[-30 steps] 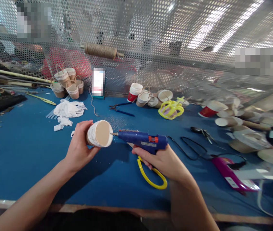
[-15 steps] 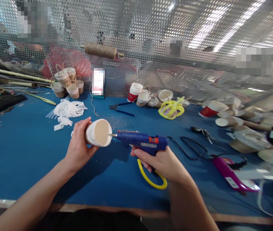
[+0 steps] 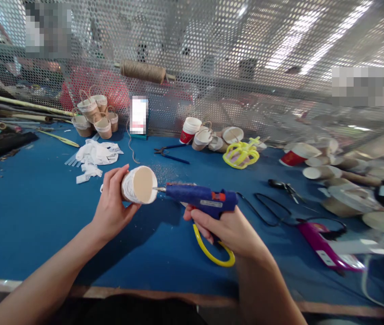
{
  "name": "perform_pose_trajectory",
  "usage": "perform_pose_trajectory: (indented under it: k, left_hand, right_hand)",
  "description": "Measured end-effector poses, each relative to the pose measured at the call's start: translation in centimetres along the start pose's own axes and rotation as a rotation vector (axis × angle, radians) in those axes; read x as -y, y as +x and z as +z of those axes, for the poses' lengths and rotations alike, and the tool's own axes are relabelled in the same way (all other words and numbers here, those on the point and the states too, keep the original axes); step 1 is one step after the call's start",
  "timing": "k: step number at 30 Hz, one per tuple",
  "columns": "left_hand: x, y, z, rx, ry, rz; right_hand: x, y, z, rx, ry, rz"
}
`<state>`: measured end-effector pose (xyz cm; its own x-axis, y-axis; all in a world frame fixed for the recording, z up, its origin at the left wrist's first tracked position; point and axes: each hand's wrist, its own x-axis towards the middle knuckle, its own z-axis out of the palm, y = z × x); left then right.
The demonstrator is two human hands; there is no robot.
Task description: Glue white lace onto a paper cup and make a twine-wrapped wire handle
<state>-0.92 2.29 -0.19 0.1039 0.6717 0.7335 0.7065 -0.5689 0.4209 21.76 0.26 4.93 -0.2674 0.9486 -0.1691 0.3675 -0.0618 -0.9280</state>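
Observation:
My left hand (image 3: 113,201) wraps round a paper cup (image 3: 141,184) with whitish wrapping on its side, tilted so that a round tan end faces right and toward me. In my right hand (image 3: 217,225) is a blue glue gun (image 3: 199,196), gripped by its handle, with its metal nozzle at the cup's right rim. Whether the nozzle touches the rim I cannot tell. Yellow-handled scissors (image 3: 215,259) lie under my right hand, their blades mostly hidden. A black cord (image 3: 268,216) lies on the table to the right of the gun.
Small handled cups (image 3: 102,126) and white strips (image 3: 99,153) are at the back left. Pliers (image 3: 171,153), a red-and-white cup (image 3: 190,130) and a yellow crown-like piece (image 3: 241,154) are toward the back. A magenta device (image 3: 327,248) sits at right, beside more cups. Perforated metal mesh (image 3: 185,27) stands behind.
The cup has turned very slightly in my left hand. The glue gun has shifted a little to the right, its nozzle still at the rim.

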Motion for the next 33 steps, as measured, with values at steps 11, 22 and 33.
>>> perform_pose_trajectory:
  k: [11,22,33]
  left_hand:
    - [0.1,-0.2,0.1,-0.038,0.002,-0.003]
    - [0.1,-0.2,0.1,0.023,-0.030,-0.105]
    - [0.5,-0.5,1.1,0.213,-0.248,-0.364]
  right_hand:
    - [0.1,-0.1,0.3,-0.008,-0.076,0.063]
    - [-0.2,-0.1,0.4,-0.089,-0.059,0.027]
    - [0.3,0.6,-0.5,-0.111,0.200,-0.068]
